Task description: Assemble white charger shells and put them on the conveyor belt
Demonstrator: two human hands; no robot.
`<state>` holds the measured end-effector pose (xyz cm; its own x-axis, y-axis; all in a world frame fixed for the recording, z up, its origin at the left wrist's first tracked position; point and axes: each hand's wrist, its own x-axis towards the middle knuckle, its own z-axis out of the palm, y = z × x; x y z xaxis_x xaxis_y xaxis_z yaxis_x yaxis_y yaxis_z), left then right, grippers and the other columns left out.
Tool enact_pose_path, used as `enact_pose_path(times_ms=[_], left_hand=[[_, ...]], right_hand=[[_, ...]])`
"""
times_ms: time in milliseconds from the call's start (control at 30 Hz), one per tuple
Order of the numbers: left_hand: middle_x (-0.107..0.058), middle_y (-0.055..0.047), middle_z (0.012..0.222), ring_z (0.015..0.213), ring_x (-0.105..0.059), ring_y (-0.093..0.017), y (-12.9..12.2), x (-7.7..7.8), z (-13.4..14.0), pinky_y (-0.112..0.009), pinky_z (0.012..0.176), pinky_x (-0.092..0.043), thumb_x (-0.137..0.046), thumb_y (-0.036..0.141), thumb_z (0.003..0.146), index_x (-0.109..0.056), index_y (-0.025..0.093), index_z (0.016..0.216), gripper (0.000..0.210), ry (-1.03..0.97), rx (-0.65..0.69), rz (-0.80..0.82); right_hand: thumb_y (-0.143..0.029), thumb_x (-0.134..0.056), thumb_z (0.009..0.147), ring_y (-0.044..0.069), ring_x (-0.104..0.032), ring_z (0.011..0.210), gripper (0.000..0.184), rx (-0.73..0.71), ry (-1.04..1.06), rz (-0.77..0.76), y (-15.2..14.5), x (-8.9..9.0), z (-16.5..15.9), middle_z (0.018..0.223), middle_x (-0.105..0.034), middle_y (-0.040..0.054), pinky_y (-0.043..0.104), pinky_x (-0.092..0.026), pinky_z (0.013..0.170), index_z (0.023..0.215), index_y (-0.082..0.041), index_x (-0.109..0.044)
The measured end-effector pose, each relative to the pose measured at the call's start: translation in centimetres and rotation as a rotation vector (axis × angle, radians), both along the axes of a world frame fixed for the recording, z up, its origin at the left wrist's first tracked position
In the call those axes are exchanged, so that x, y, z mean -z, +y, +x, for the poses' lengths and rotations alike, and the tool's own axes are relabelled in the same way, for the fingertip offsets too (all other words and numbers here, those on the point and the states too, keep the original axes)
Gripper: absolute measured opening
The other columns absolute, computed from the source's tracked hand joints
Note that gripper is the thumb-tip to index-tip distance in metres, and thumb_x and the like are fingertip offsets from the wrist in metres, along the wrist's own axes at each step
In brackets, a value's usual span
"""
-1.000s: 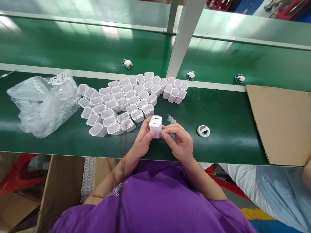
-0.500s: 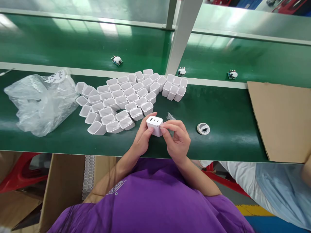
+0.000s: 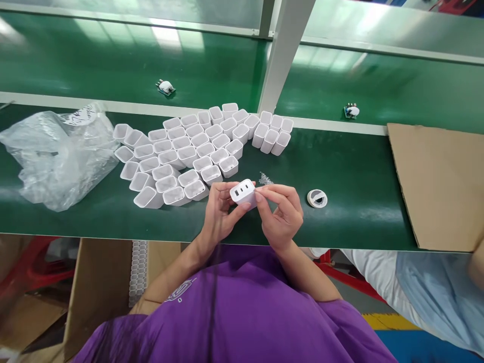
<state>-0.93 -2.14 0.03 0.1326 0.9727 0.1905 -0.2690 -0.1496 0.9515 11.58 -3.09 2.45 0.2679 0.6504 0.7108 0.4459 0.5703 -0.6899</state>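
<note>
A white charger housing (image 3: 244, 192) with several port slots in its top face is held just above the green table, tilted. My left hand (image 3: 223, 212) is closed around its left side, thumb on the front. The fingertips of my right hand (image 3: 282, 214) are pinched at its right edge; whether they also hold a tiny part is too small to tell. Behind my hands lies a small heap of clear bits (image 3: 265, 179). Several open white housings (image 3: 187, 155) stand in rows to the left and behind.
A clear plastic bag (image 3: 60, 156) lies at the left, a white tape roll (image 3: 317, 198) at the right, and a cardboard sheet (image 3: 438, 186) farther right. Small circuit boards (image 3: 165, 87) sit on the green belt behind. A carton (image 3: 100, 272) stands below the table edge.
The charger housing has tilted and turned in my hands, and my right hand has shifted slightly right. On the belt the circuit boards have moved left; one no longer shows beside the post.
</note>
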Motion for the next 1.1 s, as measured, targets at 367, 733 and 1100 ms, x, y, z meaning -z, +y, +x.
enact_pose_path(times_ms=[367, 733, 1100], left_hand=[[-0.068, -0.005, 0.113, 0.108, -0.068, -0.022, 0.1, 0.9, 0.1, -0.036, 0.089, -0.058, -0.078, 0.028, 0.077, -0.048, 0.024, 0.109, 0.045, 0.112, -0.117, 0.237], [-0.068, -0.006, 0.11, 0.094, -0.067, -0.017, -0.1, -0.4, -0.4, -0.029, 0.079, -0.055, -0.064, 0.036, 0.088, -0.055, 0.023, 0.115, 0.031, 0.107, -0.034, 0.079], [-0.066, -0.002, 0.092, 0.065, -0.059, -0.012, 0.3, -0.3, -0.8, -0.026, 0.059, -0.049, -0.057, 0.049, 0.089, -0.061, 0.023, 0.119, 0.039, 0.269, -0.075, 0.01]], right_hand=[[-0.01, -0.068, 0.091, 0.02, -0.07, 0.077, 0.02, 0.07, -0.121, 0.014, -0.3, 0.2, 0.3, 0.091, -0.068, 0.0015, 0.034, -0.063, 0.069, 0.099, -0.028, -0.072], [-0.01, -0.064, 0.092, 0.018, -0.064, 0.085, 0.027, -0.297, 0.068, -0.214, -0.6, 0.2, 1.4, 0.095, -0.065, 0.0016, 0.033, -0.057, 0.077, 0.11, -0.029, -0.072], [-0.022, -0.065, 0.096, 0.016, -0.063, 0.078, 0.011, -0.452, 0.187, -0.389, -0.4, 0.0, 1.0, 0.091, -0.068, 0.0019, 0.029, -0.056, 0.072, 0.103, -0.023, -0.074]])
